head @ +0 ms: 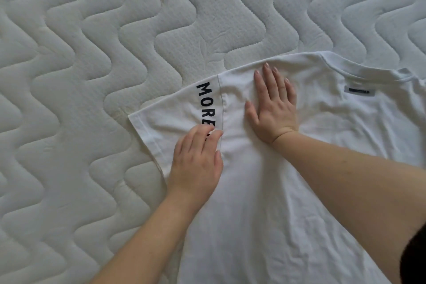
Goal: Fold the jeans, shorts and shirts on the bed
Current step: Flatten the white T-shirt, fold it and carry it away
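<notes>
**Smoothing a white shirt on the bed**

Your right hand (273,108) lies flat, fingers spread, pressing the white shirt (265,191) near its shoulder. Your left hand (198,159) rests with straight fingers on the sleeve (166,122) seam, covering part of the black lettering (205,99). The shirt lies spread on the quilted mattress (92,53).

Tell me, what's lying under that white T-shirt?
The white T-shirt lies flat on a quilted mattress, both hands pressing it: left hand, right hand. Anything between shirt and mattress is covered.
</notes>
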### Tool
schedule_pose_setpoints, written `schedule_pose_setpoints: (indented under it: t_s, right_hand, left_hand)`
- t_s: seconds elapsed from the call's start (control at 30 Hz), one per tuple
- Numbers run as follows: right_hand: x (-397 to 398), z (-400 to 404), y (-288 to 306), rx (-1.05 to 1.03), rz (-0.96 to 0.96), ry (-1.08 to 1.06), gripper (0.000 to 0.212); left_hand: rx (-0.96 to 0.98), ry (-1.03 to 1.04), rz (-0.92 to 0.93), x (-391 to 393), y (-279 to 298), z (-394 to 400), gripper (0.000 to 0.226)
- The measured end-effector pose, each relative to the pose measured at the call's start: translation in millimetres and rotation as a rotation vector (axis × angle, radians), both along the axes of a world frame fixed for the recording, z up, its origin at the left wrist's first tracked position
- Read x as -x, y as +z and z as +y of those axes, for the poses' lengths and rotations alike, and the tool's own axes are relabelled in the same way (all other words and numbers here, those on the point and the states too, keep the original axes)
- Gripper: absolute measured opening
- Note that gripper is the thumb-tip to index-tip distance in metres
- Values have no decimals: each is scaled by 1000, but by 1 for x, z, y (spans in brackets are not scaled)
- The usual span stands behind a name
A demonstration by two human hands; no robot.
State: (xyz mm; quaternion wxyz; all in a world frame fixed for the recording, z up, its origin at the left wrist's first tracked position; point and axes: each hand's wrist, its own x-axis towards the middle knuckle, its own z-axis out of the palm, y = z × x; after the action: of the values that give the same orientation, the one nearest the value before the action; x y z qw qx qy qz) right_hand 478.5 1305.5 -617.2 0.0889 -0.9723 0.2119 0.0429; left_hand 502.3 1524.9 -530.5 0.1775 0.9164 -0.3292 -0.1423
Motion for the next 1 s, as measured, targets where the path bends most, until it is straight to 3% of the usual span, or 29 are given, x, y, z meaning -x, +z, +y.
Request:
schedule_pose_setpoints:
  t_s: [0.27, 0.33, 0.43, 0.53, 0.77, 0.9, 1.0]
  right_hand:
    - [-3, -2, 7, -65, 93, 25, 68]
    - [-6, -10, 20, -230, 105, 68, 66]
    - [22, -45, 53, -540, -38, 55, 61]
    - [100, -95, 72, -419, -167, -78, 59]
    - [246, -196, 81, -149, -170, -437, 53]
    - [283, -258, 70, -111, -53, -654, 50]
    - [306, -299, 60, -115, 88, -716, 45]
  left_hand:
    - [-36, 17, 11, 44, 0, -26, 40]
    - [-30, 71, 24, 52, 5, -36, 39]
    - [-22, 61, 5, 66, 11, -65, 39]
    - [-22, -71, 5, 91, 4, -121, 40]
    - [-122, -475, -101, 160, -39, -297, 58]
    - [-132, -476, -119, 169, -59, -366, 63]
    - [-110, -455, -195, 172, -79, -374, 66]
